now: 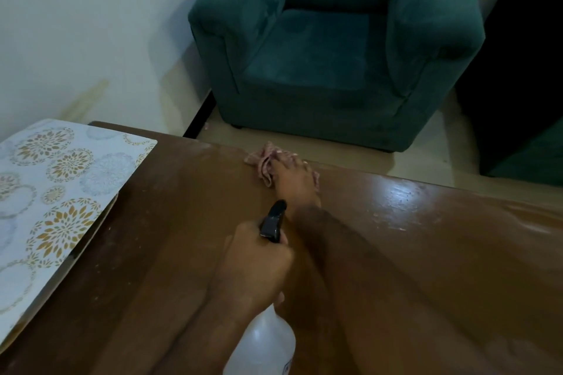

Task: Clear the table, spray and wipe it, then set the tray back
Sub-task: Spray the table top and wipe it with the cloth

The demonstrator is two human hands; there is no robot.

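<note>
My left hand (256, 265) grips a spray bottle (268, 341) with a clear white body and a black trigger head, held over the middle of the brown wooden table (426, 253). My right hand (292, 179) reaches across to the table's far edge and presses flat on a crumpled pink cloth (262, 161). A white tray (54, 192) with gold and grey flower patterns rests at the table's left end, its near side hanging past the table edge. The table surface to the right looks wet and shiny.
A dark green armchair (335, 55) stands just beyond the table's far edge. A white wall (91, 24) is at the left. Another dark green piece of furniture (533, 155) shows at the far right on the pale floor.
</note>
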